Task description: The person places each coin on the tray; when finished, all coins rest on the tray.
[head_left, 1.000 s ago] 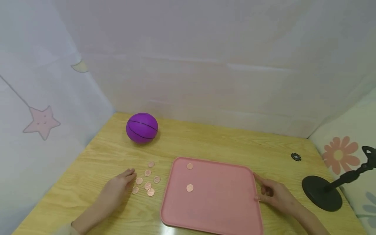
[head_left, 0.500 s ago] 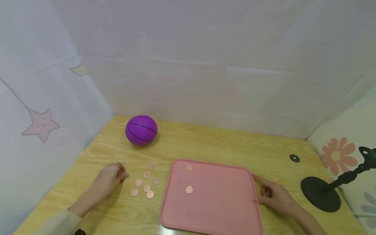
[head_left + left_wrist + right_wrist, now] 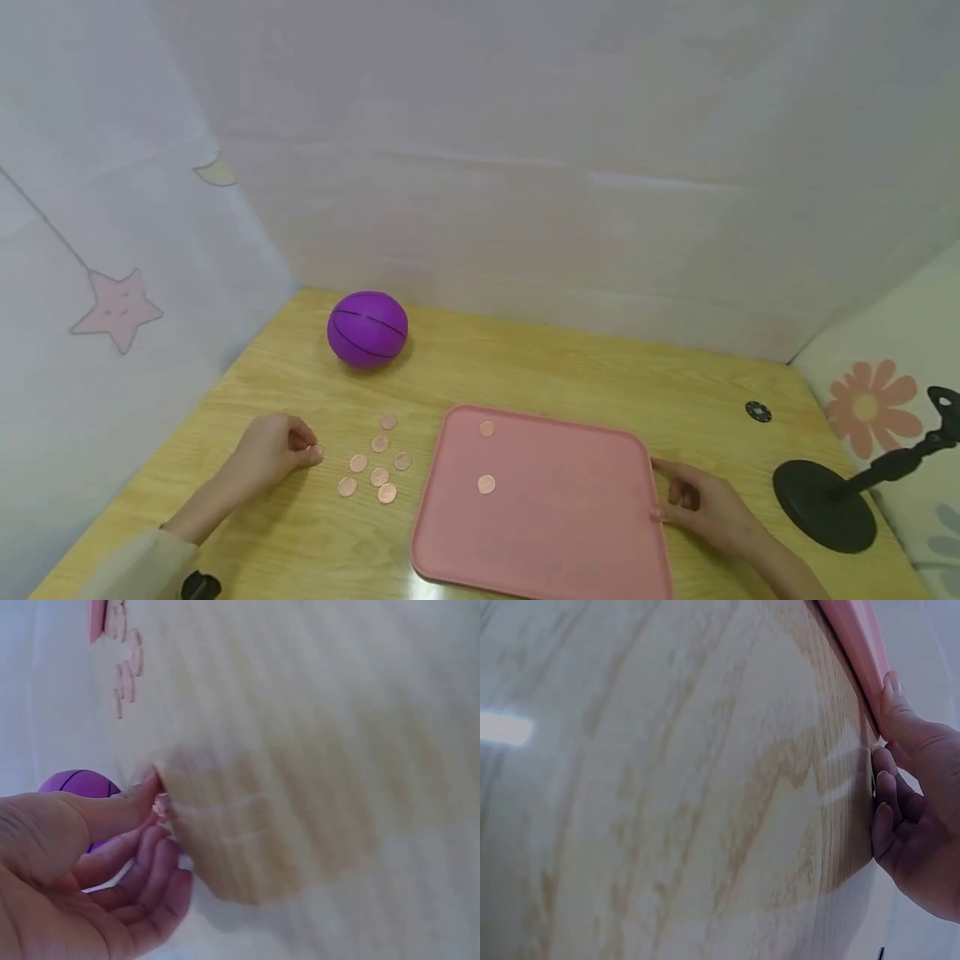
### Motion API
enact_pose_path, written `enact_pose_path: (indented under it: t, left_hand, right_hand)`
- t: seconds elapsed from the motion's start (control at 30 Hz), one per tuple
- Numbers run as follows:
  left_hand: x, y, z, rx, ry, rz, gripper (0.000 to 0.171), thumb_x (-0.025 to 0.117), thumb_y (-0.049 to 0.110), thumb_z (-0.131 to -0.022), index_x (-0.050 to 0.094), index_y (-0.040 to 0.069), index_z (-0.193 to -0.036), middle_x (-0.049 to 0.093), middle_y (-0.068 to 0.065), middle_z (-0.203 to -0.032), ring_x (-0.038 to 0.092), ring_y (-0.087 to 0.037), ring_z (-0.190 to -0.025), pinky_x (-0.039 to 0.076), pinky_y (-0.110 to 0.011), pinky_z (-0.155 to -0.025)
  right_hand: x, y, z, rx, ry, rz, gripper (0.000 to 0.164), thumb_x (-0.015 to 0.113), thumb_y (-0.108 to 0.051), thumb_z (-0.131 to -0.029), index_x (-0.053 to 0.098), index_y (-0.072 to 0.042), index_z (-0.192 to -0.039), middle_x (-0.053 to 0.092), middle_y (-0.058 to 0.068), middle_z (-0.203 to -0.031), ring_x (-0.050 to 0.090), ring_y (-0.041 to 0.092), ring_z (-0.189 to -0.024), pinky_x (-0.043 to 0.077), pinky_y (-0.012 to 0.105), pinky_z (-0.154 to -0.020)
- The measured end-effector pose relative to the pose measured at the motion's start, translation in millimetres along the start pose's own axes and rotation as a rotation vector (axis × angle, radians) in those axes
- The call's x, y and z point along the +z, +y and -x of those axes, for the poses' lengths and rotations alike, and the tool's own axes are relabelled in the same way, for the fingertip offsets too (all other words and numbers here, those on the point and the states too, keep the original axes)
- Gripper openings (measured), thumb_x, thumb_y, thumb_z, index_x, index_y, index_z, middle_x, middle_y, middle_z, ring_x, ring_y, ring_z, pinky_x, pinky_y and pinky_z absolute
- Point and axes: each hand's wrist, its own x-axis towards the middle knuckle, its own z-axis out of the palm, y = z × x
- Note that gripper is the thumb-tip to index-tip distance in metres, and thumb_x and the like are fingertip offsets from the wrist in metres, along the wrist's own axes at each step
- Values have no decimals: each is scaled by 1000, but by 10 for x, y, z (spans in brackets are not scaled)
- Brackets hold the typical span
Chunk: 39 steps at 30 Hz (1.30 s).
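Thumb and fingertips of my left hand (image 3: 266, 450) pinch a copper-coloured coin (image 3: 160, 807) close over the table, left of the loose coins. Several more copper coins (image 3: 379, 477) lie flat on the wood between that hand and the pink tray (image 3: 555, 517). Inside the tray, near its left side, are two coins, an upper coin (image 3: 487, 428) and a lower coin (image 3: 486, 484). At the tray's right edge, my right hand (image 3: 705, 504) touches the rim with thumb and index finger, its other fingers bent beneath. The right wrist view shows the thumb (image 3: 895, 705) against the tray's outer wall.
A purple ball (image 3: 367, 330) with black lines sits at the back left of the wooden table (image 3: 525, 350). On the right stand a round black base (image 3: 821, 507) with a jointed arm and a small black disc (image 3: 758, 411). Pale cloth (image 3: 510, 233) hangs behind.
My left hand has drawn back leftward from beside the loose coins, and a coin now shows between its fingertips. My right hand stays at the tray's edge; the tray and its coins have not moved.
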Motion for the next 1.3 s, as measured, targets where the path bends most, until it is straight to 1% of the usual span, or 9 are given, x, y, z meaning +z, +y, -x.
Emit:
enact_pose_path:
  t: [0.2,0.27,0.4,0.6,0.73,0.83,1.0,1.13,1.3]
  left_hand:
    - [-93,53,-124,-84,-114,-74,19,87,16,-71,72,4,-71,67,-4,-73,58,-19,-68,50,-39,-60]
    - [-101,86,-151,-90,-117,-80,19,87,15,-70,71,6,-69,67,-2,-72,56,-17,-67,48,-37,-60]
    - [-28,235,-140,-33,-67,-34,17,86,11,-71,69,9,-70,63,3,-70,55,-13,-64,47,-32,-59]
    - [139,843,18,115,-60,163,7,79,9,-79,72,8,-78,68,4,-71,61,-9,-61,50,-21,-52]
    - [292,1217,111,269,-138,246,4,77,11,-82,74,11,-79,69,7,-73,61,-5,-61,49,-20,-52]
    - [491,1394,200,304,-223,285,6,79,12,-80,75,15,-77,67,12,-70,59,0,-62,49,-20,-55]
    - [743,1520,298,306,-261,231,10,81,19,-78,73,22,-73,60,20,-66,52,6,-62,46,-18,-56]
    - [795,1578,296,345,-211,155,13,83,22,-76,72,27,-70,57,24,-65,50,6,-64,43,-18,-57]
    - [847,1645,296,354,-221,129,14,84,27,-74,72,26,-67,56,24,-64,48,5,-62,41,-18,-54]
  right_hand:
    - [18,13,14,-3,5,-14,66,80,-31,-80,56,2,-132,53,-11,-76,46,0,-62,42,21,-52]
    - [3,15,15,-3,9,7,72,79,-33,-80,51,1,-137,52,-12,-77,45,0,-62,42,21,-53]
    - [-20,-5,-3,-41,4,48,80,79,-33,-80,42,-3,-146,50,-11,-77,44,-1,-63,41,20,-54]
    - [-49,-52,-32,-64,-54,29,75,76,-33,-83,45,-2,-144,49,-9,-76,43,2,-62,39,20,-52]
    - [-40,-57,-39,-57,-64,35,76,76,-34,-83,45,-2,-144,49,-8,-75,43,3,-61,39,20,-51]
    - [-32,-48,-28,-26,-69,36,77,76,-35,-82,45,-2,-144,49,-7,-75,43,3,-62,39,20,-52]
    - [-40,-50,-25,15,-86,34,78,76,-36,-82,44,-2,-144,49,-7,-76,42,1,-62,39,21,-52]
    - [-54,-68,-33,23,-91,30,78,76,-35,-82,43,-2,-145,49,-6,-77,42,1,-63,39,21,-52]
    - [-54,-80,-33,-7,-73,40,77,77,-33,-81,44,-2,-144,49,-7,-76,42,0,-62,39,21,-52]
